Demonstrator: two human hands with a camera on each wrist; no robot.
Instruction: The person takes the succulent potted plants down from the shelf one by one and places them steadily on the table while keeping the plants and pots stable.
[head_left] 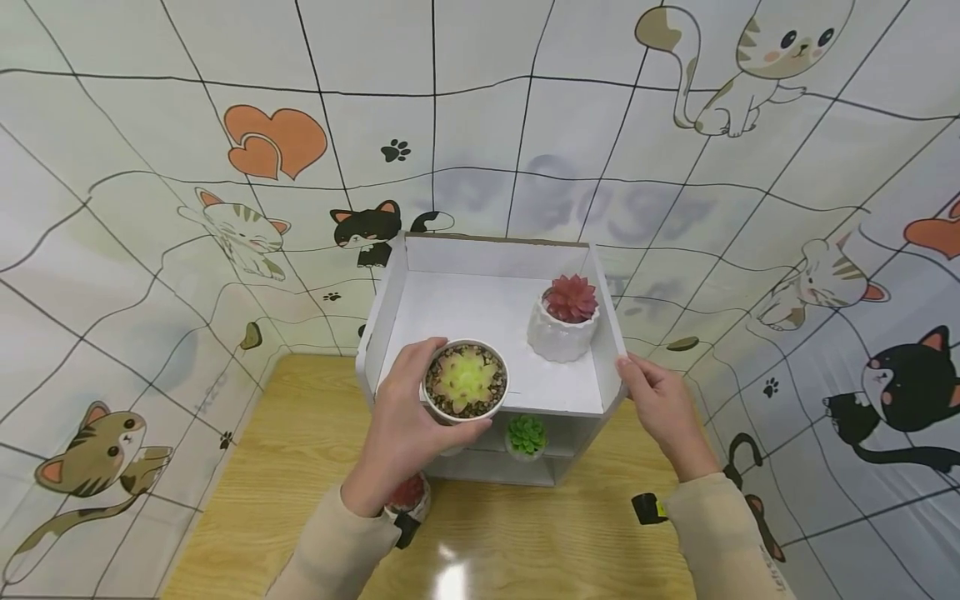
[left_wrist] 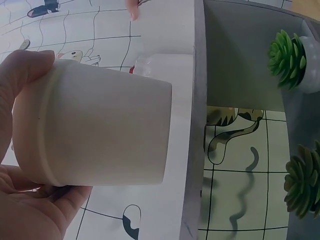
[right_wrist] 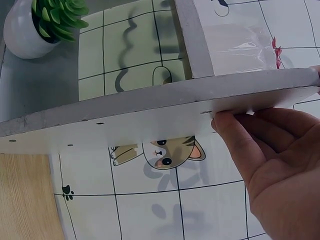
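My left hand [head_left: 408, 421] grips a white flowerpot [left_wrist: 105, 125] around its rim, thumb on one side and fingers on the other. A yellow-green succulent [head_left: 467, 379] sits in pebbles inside it. The pot is held above the front of the top tier of a white shelf unit [head_left: 465, 308]. My right hand [head_left: 663, 408] holds the edge of the shelf's right side panel [right_wrist: 165, 112], some fingers lying against its outer face. On the top tier, at the right, stands a white pot with a red succulent [head_left: 572, 300].
A green succulent [head_left: 527, 435] in a white pot stands on the lower tier; the left wrist view shows another green succulent [left_wrist: 302, 182] there. On the wooden table [head_left: 300, 433], a potted red succulent [head_left: 408, 493] is partly behind my left wrist. Cat-print cloth [head_left: 480, 125] surrounds the table.
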